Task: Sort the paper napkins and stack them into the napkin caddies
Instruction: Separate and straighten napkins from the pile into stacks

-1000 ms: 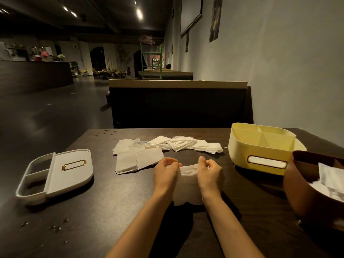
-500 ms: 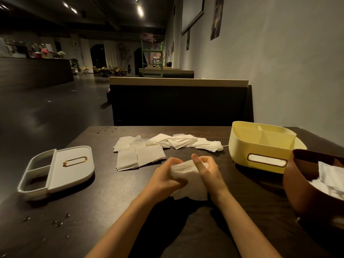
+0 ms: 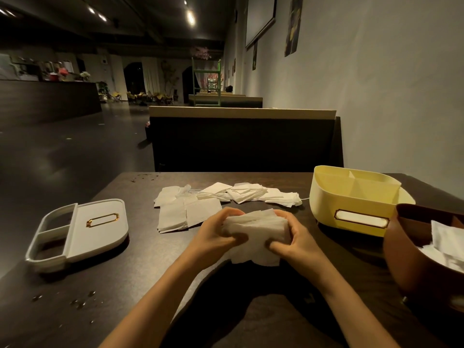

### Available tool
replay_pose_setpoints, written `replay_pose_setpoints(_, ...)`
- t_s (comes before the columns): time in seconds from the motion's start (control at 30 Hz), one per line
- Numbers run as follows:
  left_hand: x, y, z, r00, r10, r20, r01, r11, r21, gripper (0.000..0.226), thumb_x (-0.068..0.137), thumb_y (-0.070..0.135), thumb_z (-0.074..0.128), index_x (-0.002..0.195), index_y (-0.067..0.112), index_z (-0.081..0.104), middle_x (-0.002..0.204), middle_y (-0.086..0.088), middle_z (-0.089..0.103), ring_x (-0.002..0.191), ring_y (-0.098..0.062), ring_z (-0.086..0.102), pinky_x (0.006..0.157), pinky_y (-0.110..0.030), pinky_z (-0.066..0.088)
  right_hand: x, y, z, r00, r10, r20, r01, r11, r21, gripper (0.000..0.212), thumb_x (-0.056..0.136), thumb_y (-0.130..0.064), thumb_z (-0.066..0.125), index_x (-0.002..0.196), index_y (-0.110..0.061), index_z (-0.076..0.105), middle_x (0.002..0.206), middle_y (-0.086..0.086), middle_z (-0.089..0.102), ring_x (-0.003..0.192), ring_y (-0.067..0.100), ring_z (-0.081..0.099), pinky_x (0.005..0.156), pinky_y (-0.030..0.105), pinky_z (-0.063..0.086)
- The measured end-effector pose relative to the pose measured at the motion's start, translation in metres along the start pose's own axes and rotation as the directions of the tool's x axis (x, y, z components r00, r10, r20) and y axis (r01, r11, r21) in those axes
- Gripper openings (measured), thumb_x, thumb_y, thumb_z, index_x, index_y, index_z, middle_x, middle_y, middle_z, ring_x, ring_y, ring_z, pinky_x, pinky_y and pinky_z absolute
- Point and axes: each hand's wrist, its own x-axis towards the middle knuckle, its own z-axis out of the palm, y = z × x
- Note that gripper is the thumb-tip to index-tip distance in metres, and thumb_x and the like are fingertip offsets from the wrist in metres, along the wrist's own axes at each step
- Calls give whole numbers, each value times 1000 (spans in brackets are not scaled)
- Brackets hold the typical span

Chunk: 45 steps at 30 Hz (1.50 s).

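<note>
Item 1: stack of white paper napkins (image 3: 258,234), soft and slightly crumpled, at the middle of the dark wooden desk (image 3: 130,292), near its front edge. Whether the lower edge touches the desk cannot be told.

Grip: left hand (image 3: 216,233) and right hand (image 3: 297,238) curl round opposite sides of the stack, thumbs pressed into the near face.

Item 2: loose white paper napkins (image 3: 226,197), spread in a row just beyond the hands, with flatter piles at the left end.

Item 3: pale yellow plastic caddy (image 3: 326,199), upright, right of the row, interior divided, framed label on the near wall.

Item 4: brown plastic caddy (image 3: 411,257), at the right edge, just in front of the yellow one, holding white napkins.

Item 5: white plastic caddy (image 3: 100,229), well left, lying on its side, gold label frame uppermost.

Item 6: water droplets (image 3: 80,301), near-left desk.
</note>
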Motion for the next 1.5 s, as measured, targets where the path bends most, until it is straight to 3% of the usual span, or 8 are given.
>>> replay_pose_setpoints(0.13, -3, 0, 3, 999, -32, -25, 31, 999, -28, 36, 81, 5, 70, 111, 22, 57, 113, -9, 58, 106, -25, 58, 85, -42, 56, -3, 0, 6, 998, 54, 44, -45, 981, -191, 102, 71, -7, 77, 145, -39, 14, 126, -8, 38, 121, 14, 43, 104, 36, 44)
replay_pose_setpoints(0.37, -4, -2, 5, 985, -123, 118, 106, 985, 136, 87, 72, 6, 78, 138, 37, 29, 121, -1, 46, 107, -21, 57, 94, -39, 51, 1, 4, 2, 997, 64, 35, -60, 994, -95, 74, 74, 4, 69, 126, -38, 36, 121, -4, 55, 112, 13, 54, 99, 36, 48)
replay_pose_setpoints(0.6, -3, 3, 1, 993, -75, 87, 47, 957, 287, 72, 80, -1, 68, 134, 33, 35, 107, 15, 45, 96, 0, 50, 81, -12, 48, 2, 3, -1, 994, 93, -65, -100, 988, -120, 29, 77, -11, 68, 102, -25, 63, 98, -4, 70, 95, 12, 64, 88, 41, 53)
replay_pose_setpoints(0.73, -6, -2, 3, 995, -69, 78, 57, 987, 150, 58, 80, -5, 66, 124, 25, 46, 116, -4, 54, 102, -14, 58, 88, -32, 54, -2, 3, 10, 983, 111, -145, -122, 990, -71, 36, 78, -3, 64, 107, -24, 60, 101, -2, 67, 97, 12, 62, 87, 38, 55)
replay_pose_setpoints(0.9, -9, -4, 24, 990, -93, -107, 87, 994, -60, 58, 63, 13, 54, 120, 23, 52, 109, -5, 59, 92, -13, 61, 82, -38, 55, 3, -7, 33, 914, 195, -355, -136, 973, 184, 42, 80, 3, 55, 114, -21, 51, 99, 0, 57, 93, 18, 58, 79, 37, 55)
replay_pose_setpoints(1.03, -3, 1, 42, 928, -167, -333, 152, 986, -71, 22, 79, 40, 58, 100, 37, 58, 100, 5, 57, 88, -12, 60, 66, -29, 56, 15, -16, 52, 796, 337, -503, -206, 932, 299, 26, 84, -29, 60, 106, -17, 55, 94, 6, 61, 84, 22, 60, 70, 37, 55)
replay_pose_setpoints(1.2, 5, -3, 54, 802, -185, -568, 168, 982, -84, 11, 91, 35, 54, 82, 35, 60, 85, 15, 59, 89, -15, 60, 83, -42, 55, 23, -20, 64, 695, 317, -645, -190, 947, 260, 28, 87, -38, 61, 96, -12, 53, 88, 6, 61, 72, 16, 54, 57, 26, 43)
replay_pose_setpoints(1.5, 9, -1, 55, 780, -226, -584, 201, 974, -108, 9, 89, 36, 56, 82, 31, 59, 83, 15, 56, 85, -8, 55, 78, -28, 45, 29, -16, 59, 696, 263, -668, -213, 964, 158, 26, 90, -36, 56, 92, -10, 59, 82, 3, 60, 76, 18, 54, 52, 23, 36)
